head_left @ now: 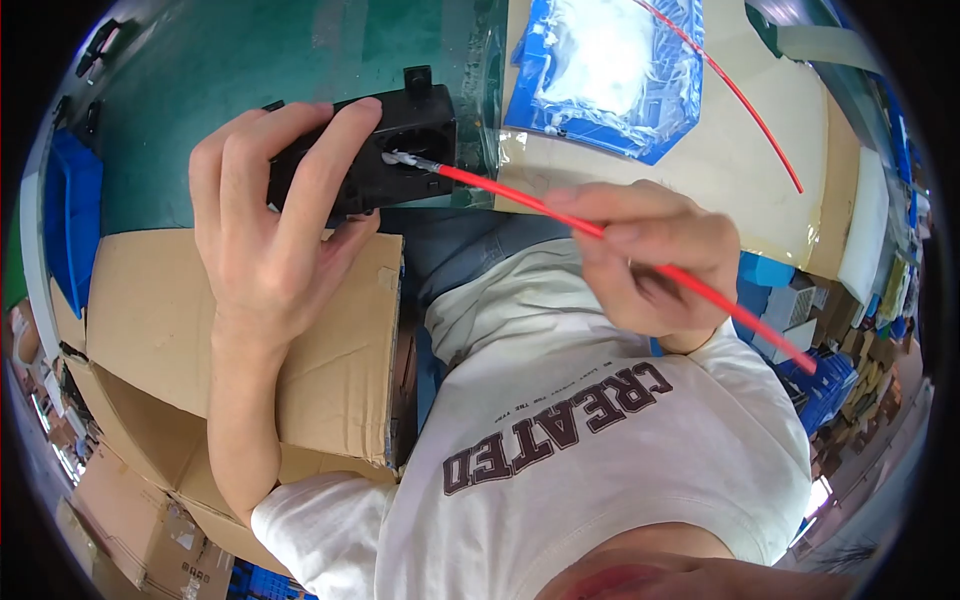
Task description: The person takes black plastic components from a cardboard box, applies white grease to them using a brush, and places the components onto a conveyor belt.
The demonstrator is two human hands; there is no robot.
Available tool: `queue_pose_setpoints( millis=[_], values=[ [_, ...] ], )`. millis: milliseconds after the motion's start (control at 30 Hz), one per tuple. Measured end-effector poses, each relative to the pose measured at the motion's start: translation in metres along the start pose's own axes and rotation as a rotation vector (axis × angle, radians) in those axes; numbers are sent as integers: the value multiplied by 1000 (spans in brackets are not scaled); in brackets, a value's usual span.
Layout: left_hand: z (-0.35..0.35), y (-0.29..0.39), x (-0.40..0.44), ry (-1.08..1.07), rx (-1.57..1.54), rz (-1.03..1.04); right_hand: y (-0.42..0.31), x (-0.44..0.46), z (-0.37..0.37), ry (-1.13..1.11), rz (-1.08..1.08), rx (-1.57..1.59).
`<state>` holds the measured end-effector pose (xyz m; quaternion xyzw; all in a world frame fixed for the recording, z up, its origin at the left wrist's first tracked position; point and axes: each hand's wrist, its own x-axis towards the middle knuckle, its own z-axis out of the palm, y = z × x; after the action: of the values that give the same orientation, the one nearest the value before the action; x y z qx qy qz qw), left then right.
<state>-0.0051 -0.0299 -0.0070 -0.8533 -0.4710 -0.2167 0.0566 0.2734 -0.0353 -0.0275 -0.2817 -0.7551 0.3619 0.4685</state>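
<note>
A black plastic part [425, 110] with a round opening is held over the edge of the green tabletop by my left hand [280, 200], its fingers wrapped round the part. Between the thumb and fingers of my right hand [655, 255] is a thin red-handled brush [500, 188]. White paste coats the brush tip, which is at the round opening of the black part. A blue tray [655, 145] filled with white paste lies behind my right hand, on a cardboard sheet [740, 190].
Another thin red stick [750, 110] reaches across the blue tray onto the cardboard. An open cardboard box [340, 350] stands beneath my left forearm. At the far left is a blue bin [70, 210]. Shelves with goods line the right side.
</note>
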Motion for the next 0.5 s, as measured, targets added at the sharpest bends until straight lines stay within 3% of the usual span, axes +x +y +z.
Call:
queue_pose_setpoints(
  millis=[33, 133, 233, 367, 500],
  values=[
    [0, 1, 0, 2, 7, 2, -3, 5, -3, -59, -31, -38],
    [0, 2, 0, -7, 32, 10, 6, 6, 11, 73, -273, -157],
    [1, 4, 0, -18, 52, 11, 5, 3, 12, 68, -325, -225],
    [1, 6, -1, -26, 110, 36, -1, 5, 11, 32, -252, -228],
    [1, 8, -2, -31, 128, 46, -15, 14, 12, 33, -25, -122]
  ],
)
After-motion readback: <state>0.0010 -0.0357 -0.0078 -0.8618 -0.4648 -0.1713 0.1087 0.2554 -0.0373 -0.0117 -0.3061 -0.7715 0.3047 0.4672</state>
